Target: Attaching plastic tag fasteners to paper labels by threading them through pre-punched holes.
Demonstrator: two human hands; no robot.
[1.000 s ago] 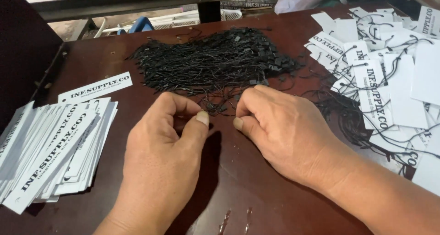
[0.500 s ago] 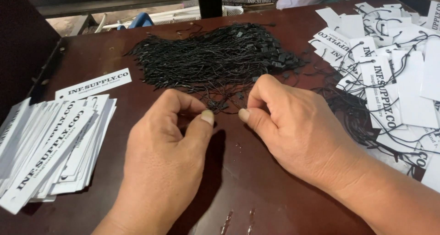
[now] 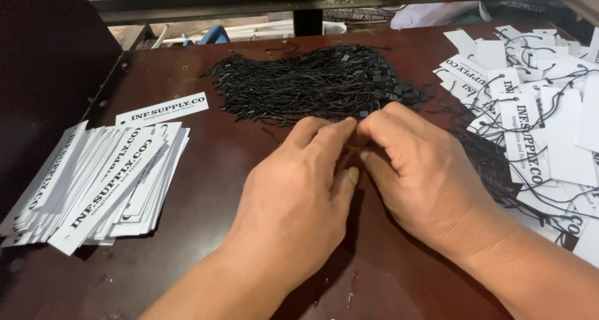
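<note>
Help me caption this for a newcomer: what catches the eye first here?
The two hands meet at the table's middle, left hand and right hand with fingertips together at the near edge of a heap of black strings. White printed tags flank them: a fanned stack of tags on the left, strung tags scattered on the right.

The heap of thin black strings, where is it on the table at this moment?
In the head view, the heap of thin black strings lies at the far middle of the dark red-brown wooden table, just beyond both hands' fingertips, between the two white tag piles.
</note>
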